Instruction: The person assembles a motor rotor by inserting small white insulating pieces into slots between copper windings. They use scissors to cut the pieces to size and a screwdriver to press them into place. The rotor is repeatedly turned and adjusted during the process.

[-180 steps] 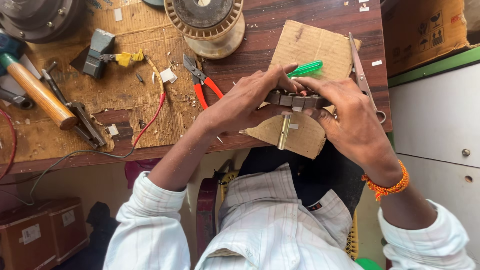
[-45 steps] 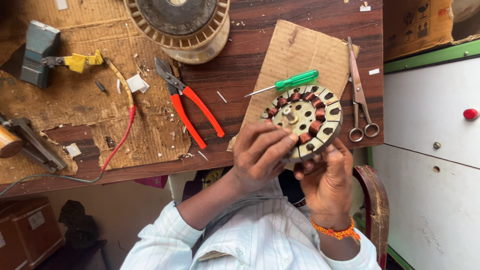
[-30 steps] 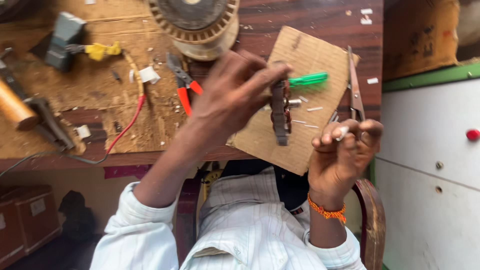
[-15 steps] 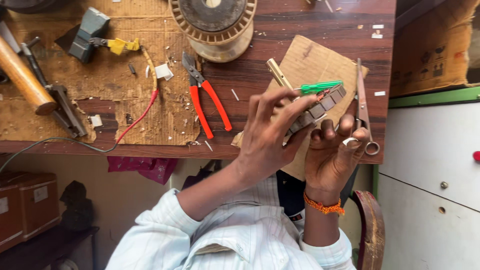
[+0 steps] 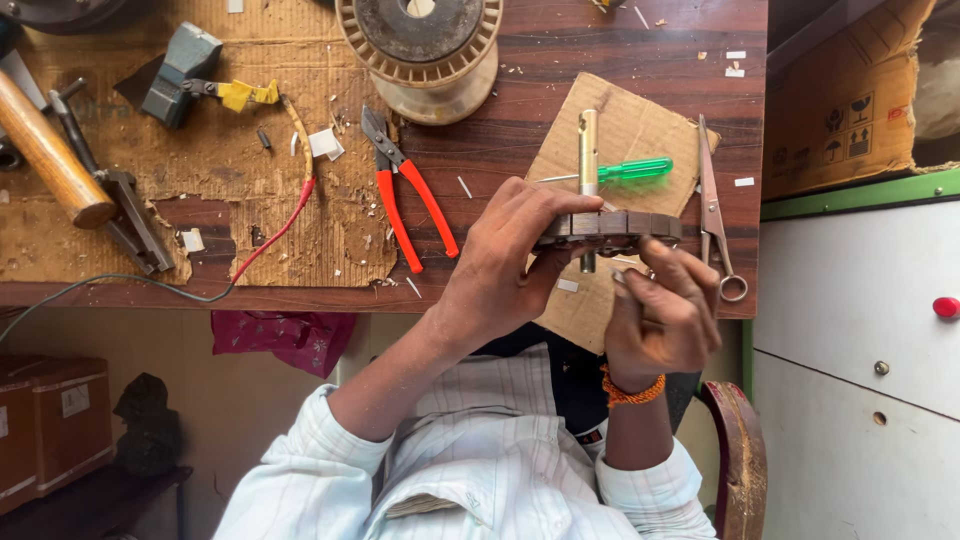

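I have tipped the round brown metal motor core (image 5: 610, 226) edge-on; my left hand (image 5: 500, 270) grips it, my right hand (image 5: 662, 315) pinches underneath. It could slip from my fingers.

A repair workshop: scarred workbench (image 5: 560, 60), pliers (image 5: 408, 200), hammer (image 5: 50, 150), wire spool (image 5: 420, 45).

- Bright, even daylight covers the wooden workbench (image 5: 560, 60), with only soft, short shadows under the tools.
- The picture is sharp at the centre, without glare.
- The lower left corner under the bench is dim and less distinct.
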